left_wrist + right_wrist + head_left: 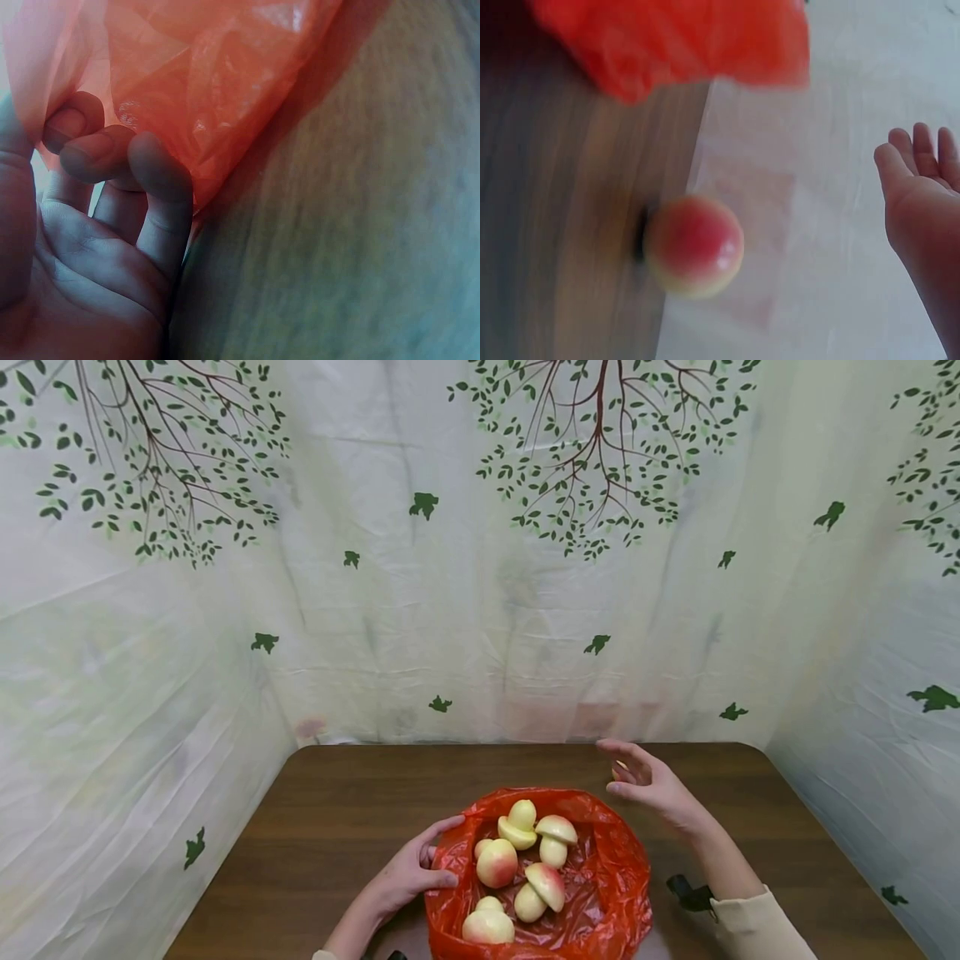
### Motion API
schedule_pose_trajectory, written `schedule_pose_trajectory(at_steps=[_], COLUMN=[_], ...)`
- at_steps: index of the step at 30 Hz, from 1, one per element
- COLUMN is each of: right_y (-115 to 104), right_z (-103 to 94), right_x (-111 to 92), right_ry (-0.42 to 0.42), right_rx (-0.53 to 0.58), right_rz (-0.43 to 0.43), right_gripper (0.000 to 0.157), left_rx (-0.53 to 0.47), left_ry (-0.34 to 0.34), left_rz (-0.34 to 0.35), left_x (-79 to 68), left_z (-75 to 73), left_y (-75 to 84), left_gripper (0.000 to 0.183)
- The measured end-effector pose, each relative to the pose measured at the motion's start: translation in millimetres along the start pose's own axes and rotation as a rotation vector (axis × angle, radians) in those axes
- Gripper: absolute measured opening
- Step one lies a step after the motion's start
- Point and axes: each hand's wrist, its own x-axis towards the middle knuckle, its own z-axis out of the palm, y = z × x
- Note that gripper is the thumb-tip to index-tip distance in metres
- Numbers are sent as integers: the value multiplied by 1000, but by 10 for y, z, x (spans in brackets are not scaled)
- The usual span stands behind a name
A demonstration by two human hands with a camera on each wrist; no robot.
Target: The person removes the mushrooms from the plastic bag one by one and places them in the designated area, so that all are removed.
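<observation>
My left hand point(408, 868) grips the left rim of a red plastic bag point(630, 868), thumb at the inner edge. Curled fingers point(161, 169) lie against the thin red film in the left wrist view. Inside the bag are several pale yellow mushroom-shaped pieces point(557, 839), some with red-blushed caps. My right hand point(652, 785) is raised beyond the bag's right rim, fingers spread from the thumb. Past its fingers shows a small part of a yellow-red rounded piece point(619, 771). In the right wrist view this rounded piece point(694, 244) appears apart from the extended fingers point(925, 154).
The brown wooden table point(337, 793) carries the bag near its front edge. Behind and beside it hangs a pale curtain point(480, 610) printed with branches and leaves. A black wrist-camera mount point(690, 893) sits by the right forearm.
</observation>
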Motion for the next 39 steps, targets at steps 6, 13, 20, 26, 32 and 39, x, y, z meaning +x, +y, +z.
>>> schedule_pose_trajectory(at_steps=[6, 13, 20, 26, 32, 39], right_y=[9, 39, 76, 172, 290, 357], right_z=[204, 383, 515, 606, 667, 687], right_x=[-14, -28, -40, -33, -22, -30], right_ry=[-55, -112, -171, -227, -245, -240], right_rx=[15, 98, 142, 161, 144, 91], right_rz=[18, 78, 129, 157, 191, 206], right_gripper=[64, 63, 64, 63, 59, 59], left_rx=[-11, -7, -4, 6, 3, 10], left_ry=[-7, -6, -6, -10, 0, 3], left_rz=[-5, -1, 1, 11, 7, 2], left_x=[4, 0, 0, 1, -3, 3], left_z=[-17, -22, -20, -13, -7, -11], left_y=[-12, -14, -6, -12, -14, -9], left_gripper=[87, 86, 86, 86, 86, 86])
